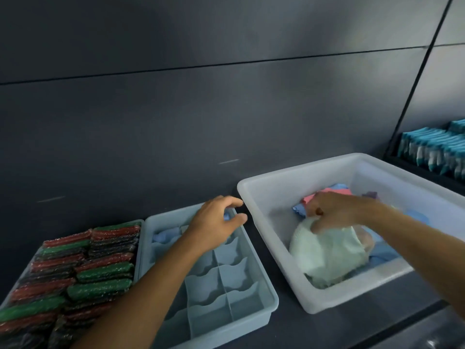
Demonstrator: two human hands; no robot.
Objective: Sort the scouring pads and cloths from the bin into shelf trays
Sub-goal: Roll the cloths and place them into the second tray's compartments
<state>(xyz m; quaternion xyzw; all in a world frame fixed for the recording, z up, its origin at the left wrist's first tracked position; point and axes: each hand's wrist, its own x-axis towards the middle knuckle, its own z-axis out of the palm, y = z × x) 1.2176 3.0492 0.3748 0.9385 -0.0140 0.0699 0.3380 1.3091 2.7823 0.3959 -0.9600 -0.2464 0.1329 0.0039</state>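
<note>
Head view: a white bin (pixel 264 197) is sitting on the right of a dark shelf (pixel 284 321), and a pale blue divided tray (pixel 251 298) is lying just beside it on the left. A second tray (pixel 141 248) is lying against the far left side of the divided one. It is carrying close-packed rows of red, green and dark scouring pads (pixel 100 273) in shiny wrap. The left hand (pixel 214 222) is hovering over the far end of the divided tray. Its fingers are curving loosely and the thumb is standing apart from the forefinger, with nothing clamped between them. A small blue cloth (pixel 163 236) is lying in a far compartment to the left of that hand. Another scrap of blue is showing under the fingers; whether the hand is touching it cannot be told. The near compartments are showing only their wavy dividers. The right hand (pixel 337 210) is reaching down into the bin, slightly blurred, its fingers curling into the top of a bulky pale green cloth (pixel 327 258) and gripping it. That cloth is resting on the bin floor, over other blue cloths (pixel 298 209). A pink cloth (pixel 334 192) is lying behind the hand toward the far wall of the bin. Rows of teal packets (pixel 432 149) are standing on a further shelf at the right edge.
</note>
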